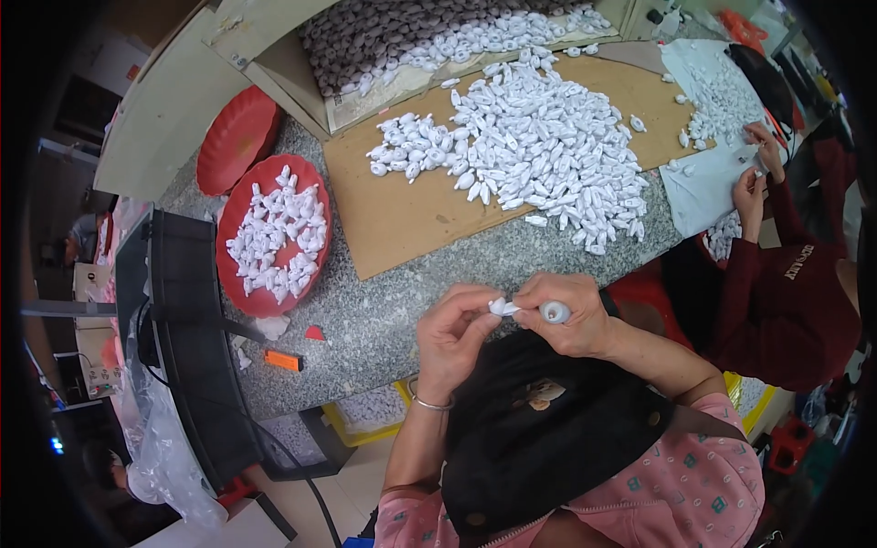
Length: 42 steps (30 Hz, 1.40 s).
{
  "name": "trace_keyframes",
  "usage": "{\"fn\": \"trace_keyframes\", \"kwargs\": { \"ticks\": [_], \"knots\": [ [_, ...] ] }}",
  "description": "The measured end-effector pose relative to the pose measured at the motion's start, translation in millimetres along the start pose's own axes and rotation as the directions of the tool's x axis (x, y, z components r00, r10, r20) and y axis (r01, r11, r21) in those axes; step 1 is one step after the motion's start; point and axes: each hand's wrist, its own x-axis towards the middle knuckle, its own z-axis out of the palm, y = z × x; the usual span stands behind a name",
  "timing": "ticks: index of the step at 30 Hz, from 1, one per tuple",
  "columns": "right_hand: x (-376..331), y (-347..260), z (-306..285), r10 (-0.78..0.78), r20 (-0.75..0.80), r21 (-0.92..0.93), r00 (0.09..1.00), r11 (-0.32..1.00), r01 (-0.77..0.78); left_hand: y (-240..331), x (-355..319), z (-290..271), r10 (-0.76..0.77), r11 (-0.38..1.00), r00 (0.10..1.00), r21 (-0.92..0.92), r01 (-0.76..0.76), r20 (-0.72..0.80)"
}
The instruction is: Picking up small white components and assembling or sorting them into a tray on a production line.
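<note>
Above the granite bench (384, 315), a small white piece (501, 308) is being pinched by left fingers (475, 315); a round-ended part (554, 312), seemingly joined, is being gripped by the right hand (571, 315).

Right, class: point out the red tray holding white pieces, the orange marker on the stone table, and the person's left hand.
red tray (239, 212), head view, bare left rim.
orange marker (284, 361), head view, mid-body.
left hand (454, 333), head view, back of hand.

A red tray (230, 239) of small white pieces sat on the speckled stone counter (384, 315), beside an empty red tray (233, 142). A big heap of white pieces (534, 151) covered a cardboard sheet (402, 210). An orange marker (284, 360) lay near the edge.
</note>
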Motion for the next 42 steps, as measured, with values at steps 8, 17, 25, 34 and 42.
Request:
{"fn": "trace_keyframes", "kwargs": {
  "ticks": [8, 17, 25, 34, 42],
  "knots": [
    [5.4, -0.2, 9.1, 0.016, 0.029, 0.018, 0.999, 1.0, -0.016, 1.0, -1.3, -8.5, 0.077, 0.993, 0.997, 0.095, -0.075, -0.007],
    [17.6, 3.8, 15.9, 0.321, 0.114, 0.244, 0.94, 0.908, -0.34, 32.5, -5.2, -66.4, 0.283, 0.856, 0.926, 0.501, -0.128, -0.248],
    [54.9, 31.5, -4.2, 0.374, -0.008, 0.096, 0.927, 0.923, -0.372, 63.6, 86.2, -76.1, 0.508, 0.483, 0.859, 0.845, -0.228, -0.059],
    [216.7, 95.5, 27.2, 0.156, -0.175, -0.362, 0.972, 0.908, -0.211, -13.9, 234.0, -99.2, 0.506, 0.474, 0.862, 0.827, -0.303, 0.025],
    [178.6, 89.4, 23.5, 0.154, -0.055, -0.341, 0.987, 0.926, -0.163, -0.8, 163.2, -65.1, 0.428, 0.51, 0.902, 0.81, -0.289, 0.052]
  ]
}}
